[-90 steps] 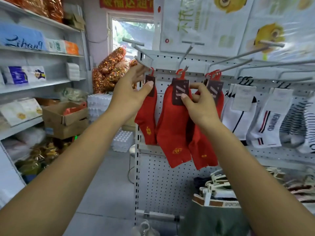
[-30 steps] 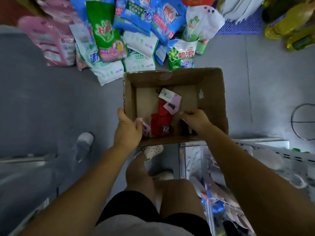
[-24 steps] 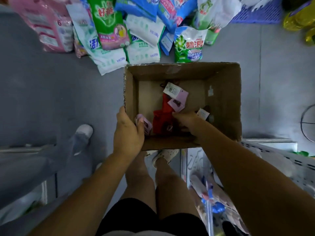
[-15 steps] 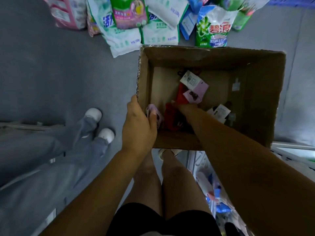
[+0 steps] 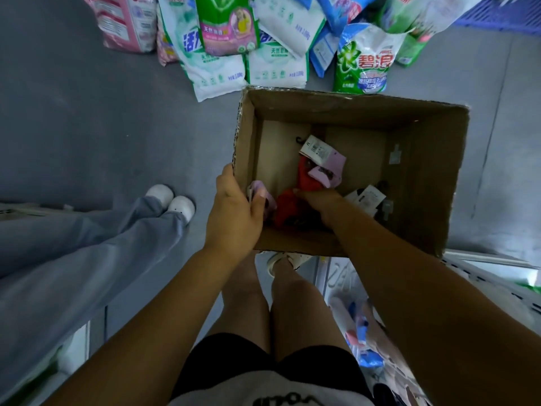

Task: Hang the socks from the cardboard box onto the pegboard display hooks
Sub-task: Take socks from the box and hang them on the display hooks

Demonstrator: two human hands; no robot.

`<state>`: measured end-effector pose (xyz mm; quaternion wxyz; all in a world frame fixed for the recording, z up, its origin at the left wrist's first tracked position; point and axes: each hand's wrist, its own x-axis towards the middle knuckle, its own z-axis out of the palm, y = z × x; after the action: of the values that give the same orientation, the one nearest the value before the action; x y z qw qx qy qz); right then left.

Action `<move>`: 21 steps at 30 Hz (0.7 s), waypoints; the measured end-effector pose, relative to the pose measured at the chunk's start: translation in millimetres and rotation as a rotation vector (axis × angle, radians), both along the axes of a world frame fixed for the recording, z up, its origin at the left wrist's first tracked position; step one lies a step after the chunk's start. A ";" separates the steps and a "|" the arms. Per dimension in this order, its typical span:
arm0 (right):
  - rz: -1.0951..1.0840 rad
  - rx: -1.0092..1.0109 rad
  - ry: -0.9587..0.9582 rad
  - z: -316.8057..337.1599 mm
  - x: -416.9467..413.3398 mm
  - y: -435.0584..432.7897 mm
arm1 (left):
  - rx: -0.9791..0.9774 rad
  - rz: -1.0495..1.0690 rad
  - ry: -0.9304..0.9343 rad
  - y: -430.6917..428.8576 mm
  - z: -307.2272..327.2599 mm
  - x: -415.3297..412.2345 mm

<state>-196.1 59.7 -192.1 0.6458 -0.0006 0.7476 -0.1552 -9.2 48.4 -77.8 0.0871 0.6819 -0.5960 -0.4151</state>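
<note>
Right hand [image 5: 320,202] among socks [image 5: 304,178] in box [image 5: 427,171]

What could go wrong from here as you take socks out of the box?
1. The red socks lie partly under the pink socks and a white tag; pulling with the right hand may drag those out too.
2. The left hand grips the box at one corner only, so it might tip and spill.

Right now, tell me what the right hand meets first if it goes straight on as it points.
The red socks; the right hand seems to touch them, though depth inside the cardboard box is unclear.
</note>
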 end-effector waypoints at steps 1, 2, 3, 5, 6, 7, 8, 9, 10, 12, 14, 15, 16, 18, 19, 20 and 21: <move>-0.033 -0.030 -0.005 13.7 -1.0 1.6 | 0.025 0.010 0.032 -1.0 0.9 0.9; -0.085 -0.066 -0.024 29.2 -2.2 2.8 | 0.054 0.032 0.067 -2.1 2.0 1.7; -0.150 -0.104 -0.060 45.1 -4.9 5.5 | 0.086 0.063 0.096 -2.7 4.6 1.4; -0.244 -0.162 -0.150 78.3 -11.7 11.6 | 0.113 0.119 0.094 -2.8 14.0 -2.4; -0.254 -0.189 -0.174 95.0 -15.3 14.8 | 0.080 0.135 0.049 -1.3 21.5 -5.4; -0.253 -0.219 -0.185 110.7 -18.6 18.0 | 0.016 0.144 -0.008 1.8 29.7 -8.2; -0.250 -0.247 -0.191 126.2 -21.3 21.2 | -0.057 0.141 -0.049 5.9 39.7 -11.3; -0.252 -0.272 -0.194 141.8 -24.2 24.6 | -0.109 0.131 -0.050 10.1 49.7 -15.2; -0.256 -0.292 -0.193 156.1 -27.9 28.7 | -0.115 0.122 -0.008 13.5 59.6 -19.6; -0.246 -0.341 -0.190 183.2 -34.9 38.2 | 0.039 0.148 0.141 15.2 79.6 -30.9; -0.231 -0.422 -0.203 205.2 -39.1 48.8 | 0.331 0.183 0.259 12.2 94.0 -42.6; -0.230 -0.473 -0.206 213.6 -39.8 54.4 | 0.481 0.201 0.308 9.4 100.9 -48.2; -0.235 -0.521 -0.205 220.1 -39.6 59.8 | 0.614 0.241 0.380 7.0 108.8 -54.1; -0.246 -0.599 -0.193 226.7 -38.2 69.2 | 0.792 0.355 0.568 0.9 116.8 -65.4; -0.248 -0.627 -0.188 227.3 -37.0 72.7 | 0.830 0.387 0.627 -2.6 117.0 -70.8; -0.253 -0.646 -0.183 226.8 -35.7 75.3 | 0.856 0.394 0.652 -5.8 116.2 -76.0; -0.263 -0.659 -0.177 225.8 -34.5 77.1 | 0.874 0.394 0.649 -8.1 115.5 -80.5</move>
<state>-230.6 136.8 33.7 0.6477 -0.0993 0.5922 -0.4689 -89.7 40.3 37.7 0.0512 0.5904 -0.1737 -0.7866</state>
